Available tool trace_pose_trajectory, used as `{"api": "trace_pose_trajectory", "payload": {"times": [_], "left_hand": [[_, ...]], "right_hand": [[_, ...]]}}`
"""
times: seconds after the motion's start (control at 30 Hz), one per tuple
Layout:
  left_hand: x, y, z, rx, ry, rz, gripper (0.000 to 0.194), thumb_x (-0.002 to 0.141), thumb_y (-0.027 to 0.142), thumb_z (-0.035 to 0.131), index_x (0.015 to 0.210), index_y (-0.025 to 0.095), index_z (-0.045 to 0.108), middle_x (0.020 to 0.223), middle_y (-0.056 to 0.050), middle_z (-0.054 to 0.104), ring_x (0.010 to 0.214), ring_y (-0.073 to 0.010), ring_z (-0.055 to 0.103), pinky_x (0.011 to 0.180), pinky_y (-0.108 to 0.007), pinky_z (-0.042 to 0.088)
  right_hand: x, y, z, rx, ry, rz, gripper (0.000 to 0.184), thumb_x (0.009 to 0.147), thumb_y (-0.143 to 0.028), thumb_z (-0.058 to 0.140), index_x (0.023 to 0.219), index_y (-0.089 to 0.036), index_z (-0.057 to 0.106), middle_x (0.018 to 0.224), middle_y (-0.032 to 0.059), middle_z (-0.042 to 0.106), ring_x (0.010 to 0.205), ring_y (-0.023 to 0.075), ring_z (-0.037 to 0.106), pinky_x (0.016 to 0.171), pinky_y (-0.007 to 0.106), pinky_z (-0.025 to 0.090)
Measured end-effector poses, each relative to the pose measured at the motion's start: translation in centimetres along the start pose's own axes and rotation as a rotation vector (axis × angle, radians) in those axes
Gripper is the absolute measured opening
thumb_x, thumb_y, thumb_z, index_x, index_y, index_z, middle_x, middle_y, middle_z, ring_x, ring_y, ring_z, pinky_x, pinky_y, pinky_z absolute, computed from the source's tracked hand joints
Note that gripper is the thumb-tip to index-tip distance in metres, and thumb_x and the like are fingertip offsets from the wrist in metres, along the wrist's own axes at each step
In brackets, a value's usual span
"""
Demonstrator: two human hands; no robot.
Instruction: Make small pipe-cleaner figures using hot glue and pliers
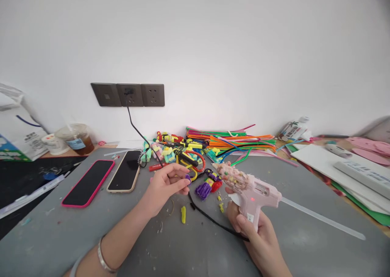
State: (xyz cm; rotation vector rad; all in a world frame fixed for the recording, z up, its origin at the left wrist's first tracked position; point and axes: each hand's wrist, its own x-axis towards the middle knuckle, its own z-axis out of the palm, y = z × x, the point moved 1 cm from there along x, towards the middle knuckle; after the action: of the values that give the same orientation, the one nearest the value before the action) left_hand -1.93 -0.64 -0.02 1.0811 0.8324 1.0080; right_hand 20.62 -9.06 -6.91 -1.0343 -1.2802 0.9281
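Observation:
My right hand [254, 234] is wrapped round the grip of a pink hot glue gun [254, 189], its crusted nozzle pointing left and a clear glue stick [323, 219] sticking out of its back. My left hand [166, 185] pinches a small purple pipe-cleaner piece [188, 179] at its fingertips, a short way left of the nozzle. Between the hands lies a little figure with a purple tassel [207, 186]. The gun's black cord [213, 220] trails across the grey mat [76, 236] under my right hand.
Two phones [88, 182] [125, 171] lie left of my hands. A pile of coloured pipe cleaners [231, 140] and small figures [170, 149] sits by the wall under an outlet strip [128, 94]. White boards [341, 167] lie at right, a drink cup [76, 138] at left.

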Motion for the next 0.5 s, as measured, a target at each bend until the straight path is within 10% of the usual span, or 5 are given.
{"api": "trace_pose_trajectory", "payload": {"times": [0.5], "left_hand": [[-0.07,-0.42,-0.49,0.238,-0.058,0.116,0.012,0.08,0.028,0.074,0.081,0.016,0.07,0.071,-0.002,0.074,0.064,-0.012,0.069,0.056,-0.017,0.053]], "right_hand": [[-0.7,-0.03,0.38,0.203,-0.213,0.099,0.034,0.094,-0.054,0.054,0.095,-0.02,0.057,0.055,-0.0049,0.044,0.047,0.0115,0.034,0.052,0.028,0.026]]}}
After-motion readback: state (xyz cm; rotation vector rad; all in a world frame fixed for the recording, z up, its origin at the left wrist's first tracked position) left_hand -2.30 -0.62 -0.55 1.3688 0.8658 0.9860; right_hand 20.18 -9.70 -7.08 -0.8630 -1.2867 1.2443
